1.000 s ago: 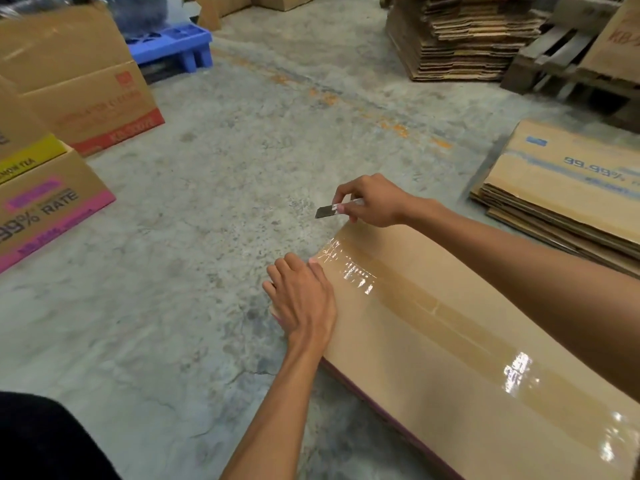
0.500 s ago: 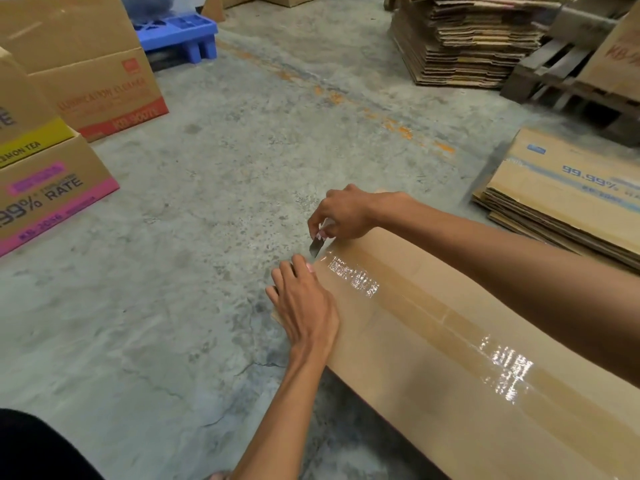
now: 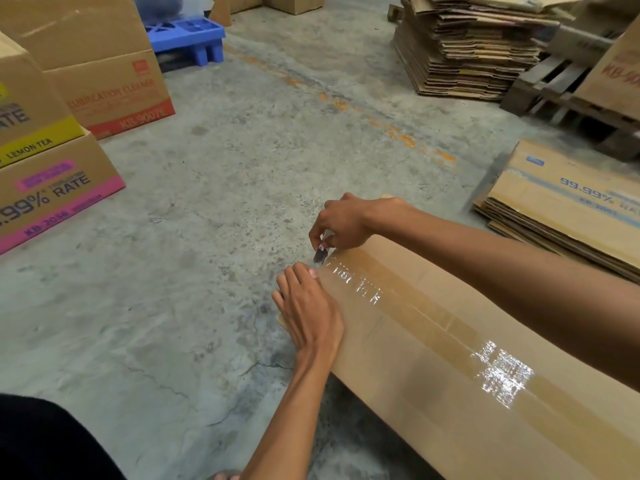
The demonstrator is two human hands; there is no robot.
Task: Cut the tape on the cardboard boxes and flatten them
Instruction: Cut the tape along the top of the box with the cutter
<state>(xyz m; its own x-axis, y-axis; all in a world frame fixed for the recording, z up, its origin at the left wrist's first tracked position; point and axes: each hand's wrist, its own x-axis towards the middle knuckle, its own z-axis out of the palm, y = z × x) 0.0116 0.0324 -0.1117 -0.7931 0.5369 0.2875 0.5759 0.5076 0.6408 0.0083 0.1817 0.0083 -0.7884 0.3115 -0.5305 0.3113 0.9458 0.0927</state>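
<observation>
A long brown cardboard box lies on the concrete floor, running from the middle to the lower right. Shiny clear tape runs along its top seam. My right hand pinches a small cutter blade, tip pointing down at the tape's far-left end on the box edge. My left hand lies flat with fingers together on the box's near-left corner, just below the blade.
Printed boxes stand stacked at the left, with a blue plastic pallet behind them. Flattened cardboard lies at the right and in a tall stack at the back. A wooden pallet sits far right.
My right hand has come down from above the box edge and turned the blade from level to pointing down at the tape's end. My left hand has stayed on the corner.
</observation>
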